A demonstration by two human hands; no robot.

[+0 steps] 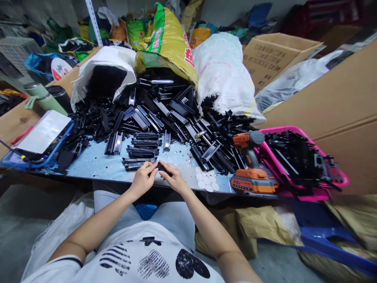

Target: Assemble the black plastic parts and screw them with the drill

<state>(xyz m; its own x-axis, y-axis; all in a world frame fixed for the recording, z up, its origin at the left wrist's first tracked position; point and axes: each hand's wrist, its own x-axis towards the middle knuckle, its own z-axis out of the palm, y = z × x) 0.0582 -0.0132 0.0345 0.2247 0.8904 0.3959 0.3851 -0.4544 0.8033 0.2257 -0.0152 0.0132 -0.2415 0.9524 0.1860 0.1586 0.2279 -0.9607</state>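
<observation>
Near the table's front edge, my left hand (144, 177) and my right hand (174, 177) meet over a small black plastic part (161, 166). Fingertips of both hands pinch it from either side, and much of it is hidden by them. Just beyond my left hand lie stacked black plastic pieces (143, 152) in short rows. More black pieces stand upright in a group (113, 143) to their left. Right of my right hand, several round white discs (207, 179) lie flat on the blue tabletop (97, 159).
A heap of black parts (159, 106) spills from a white sack (126, 59), a yellow sack (173, 43) and another white sack (220, 67). An orange cordless drill (250, 163) stands at right, beside a pink basket (297, 131) of parts. A blue tray (38, 163) is at left.
</observation>
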